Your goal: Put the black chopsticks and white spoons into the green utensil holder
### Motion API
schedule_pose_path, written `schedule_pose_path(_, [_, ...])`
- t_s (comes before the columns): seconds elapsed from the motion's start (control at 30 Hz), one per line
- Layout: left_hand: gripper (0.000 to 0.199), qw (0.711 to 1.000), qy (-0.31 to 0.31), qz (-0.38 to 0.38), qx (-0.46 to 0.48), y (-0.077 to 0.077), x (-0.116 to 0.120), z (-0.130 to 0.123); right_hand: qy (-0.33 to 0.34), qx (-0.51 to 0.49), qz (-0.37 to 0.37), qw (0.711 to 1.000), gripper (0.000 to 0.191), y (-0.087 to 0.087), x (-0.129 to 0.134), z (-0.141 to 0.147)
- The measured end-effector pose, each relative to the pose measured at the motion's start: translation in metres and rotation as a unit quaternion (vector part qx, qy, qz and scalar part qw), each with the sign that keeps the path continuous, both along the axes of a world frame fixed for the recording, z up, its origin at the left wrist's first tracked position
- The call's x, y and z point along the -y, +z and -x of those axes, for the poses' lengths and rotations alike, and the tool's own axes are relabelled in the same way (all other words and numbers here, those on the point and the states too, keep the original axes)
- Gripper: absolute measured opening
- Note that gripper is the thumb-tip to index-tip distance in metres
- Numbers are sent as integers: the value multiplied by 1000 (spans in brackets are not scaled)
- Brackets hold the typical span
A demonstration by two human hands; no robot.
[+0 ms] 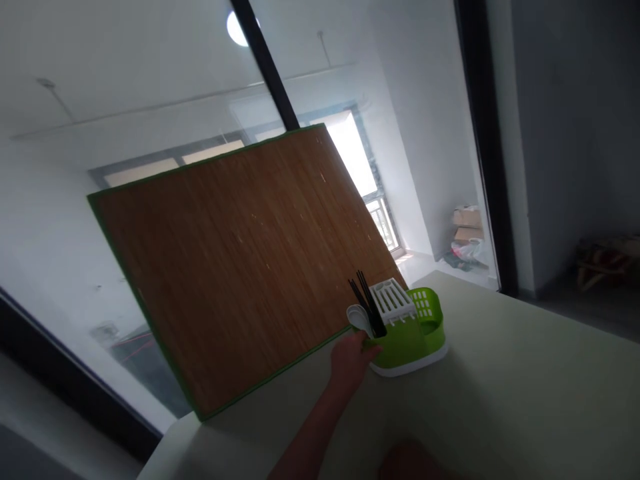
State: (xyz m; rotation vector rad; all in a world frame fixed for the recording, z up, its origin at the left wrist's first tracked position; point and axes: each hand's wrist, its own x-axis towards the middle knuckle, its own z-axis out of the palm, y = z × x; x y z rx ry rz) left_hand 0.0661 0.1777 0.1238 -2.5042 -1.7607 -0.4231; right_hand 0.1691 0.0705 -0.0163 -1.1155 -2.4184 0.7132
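Fingers of the left hand [350, 360] curl on the green cutlery holder [410, 333]; grip its wall squarely so chopsticks [367, 303] stay upright. Right hand's state cannot be told.

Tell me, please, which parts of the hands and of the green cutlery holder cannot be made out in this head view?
- Left hand: its fingertips lie against the green cutlery holder; whether they grip it is hidden.
- Right hand: only a blurred reddish patch at the bottom edge, cut off by the frame.
- Black chopsticks and white spoon: lower ends sunk in the holder.
- Holder's far side: hidden by its own body.
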Motion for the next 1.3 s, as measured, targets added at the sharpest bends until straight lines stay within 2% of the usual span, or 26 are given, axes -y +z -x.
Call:
schedule_pose_path(0.13, [28,999,42,1,-8,-4,40,42,27,46,-7,999,9,-13,-4,10])
schedule_pose_path(0.3, [28,994,105,14,-16,-10,72,70,-1,52,-89,995,13,-17,3,7])
schedule_pose_path(0.43, [30,992,121,27,-16,-16,84,75,6,58,-100,993,15,-14,5,2])
schedule_pose_path(0.67, [32,990,134,23,-42,-27,98,69,14,50,-91,995,17,-9,7,-1])
schedule_pose_path(0.77, [33,987,151,21,-44,-25,104,68,15,49,-85,995,18,-6,8,-1])
schedule_pose_path(0.87, [37,987,159,18,14,-16,110,72,14,51,-91,994,18,-5,9,-1])
schedule_pose_path(0.97, [37,975,182,-19,123,-7,108,85,16,50,-93,994,18,-5,9,-1])
schedule_pose_path(1.07, [40,955,181,-57,228,-5,91,101,18,48,-87,995,20,-3,10,-2])
schedule_pose_path(1.17, [50,941,151,-32,302,-13,68,115,13,53,-83,995,20,-1,10,-3])
schedule_pose_path(1.3, [58,938,123,-1,325,-27,47,118,19,52,-90,994,18,-2,10,-3])
